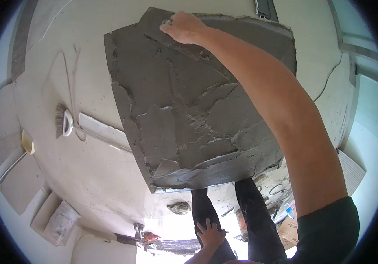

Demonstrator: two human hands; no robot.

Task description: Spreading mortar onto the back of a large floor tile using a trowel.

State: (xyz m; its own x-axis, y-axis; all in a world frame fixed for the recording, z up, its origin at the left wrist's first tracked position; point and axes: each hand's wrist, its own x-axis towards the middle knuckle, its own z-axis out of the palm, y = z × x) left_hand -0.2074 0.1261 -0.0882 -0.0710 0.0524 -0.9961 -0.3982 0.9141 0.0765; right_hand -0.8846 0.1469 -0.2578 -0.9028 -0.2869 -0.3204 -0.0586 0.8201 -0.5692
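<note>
A large rectangular slab (153, 132) lies in front of me, coated over nearly its whole face with wet grey mortar in ridges and smeared patches. At its far edge, my right hand (182, 27) is closed round the handle of a flat trowel. The trowel's grey blade (151, 20) lies on the mortar and pokes a little past the slab's far left edge. My right arm stretches across the slab's right side and hides part of it. My left hand (211, 234) rests on my left leg with its fingers spread, holding nothing.
Left of the slab, a broom (67, 123) lies on the floor beside a pale strip (101, 125). A plastic bag (62, 222) stands at the lower left. Near my feet are a greyish lump (178, 207), a cardboard box (288, 233) and a bottle (290, 211). A dark object (266, 9) lies beyond the slab.
</note>
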